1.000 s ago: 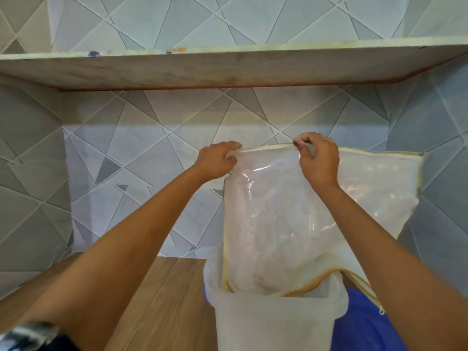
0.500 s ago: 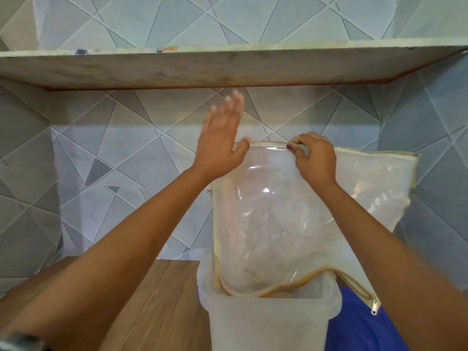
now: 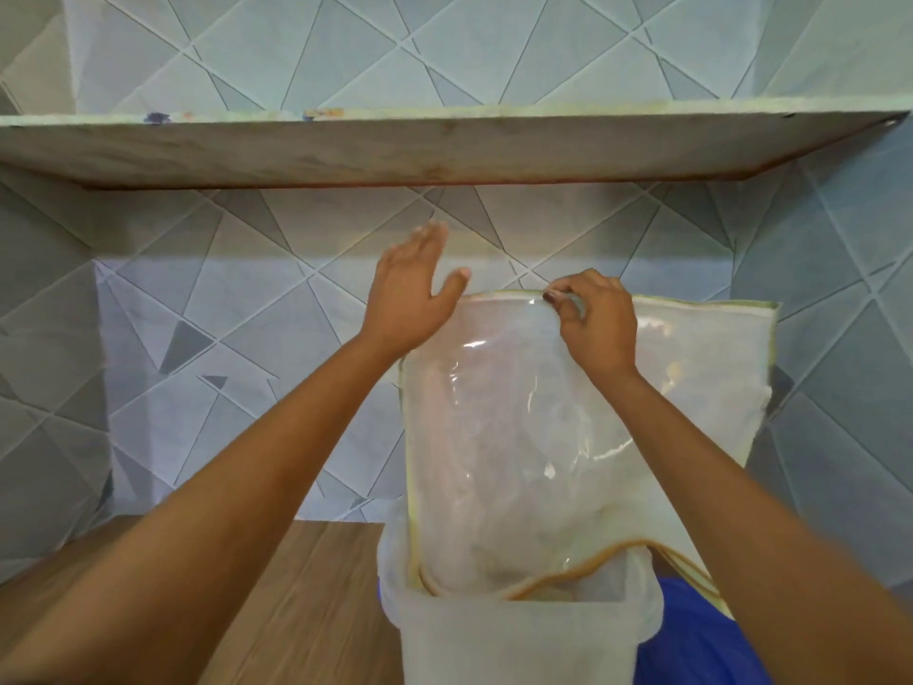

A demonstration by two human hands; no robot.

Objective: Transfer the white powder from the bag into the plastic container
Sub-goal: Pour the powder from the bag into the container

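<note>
A clear plastic bag (image 3: 518, 437) with yellow piping hangs upside down, its open mouth pushed into the translucent white plastic container (image 3: 518, 645) at the bottom centre. White powder clings inside the bag's lower part. My right hand (image 3: 593, 323) pinches the bag's top edge and holds it up. My left hand (image 3: 412, 294) is flat with fingers spread, just left of the bag's top corner and blurred by motion; whether it touches the bag I cannot tell.
A stone shelf (image 3: 444, 145) juts from the tiled wall (image 3: 197, 338) just above my hands. The container stands on a wooden counter (image 3: 306, 610). A blue object (image 3: 691, 645) lies behind the container on the right.
My left hand let go of the bag's top corner and opened flat beside it. That corner has drooped. My right hand keeps its pinch on the top edge.
</note>
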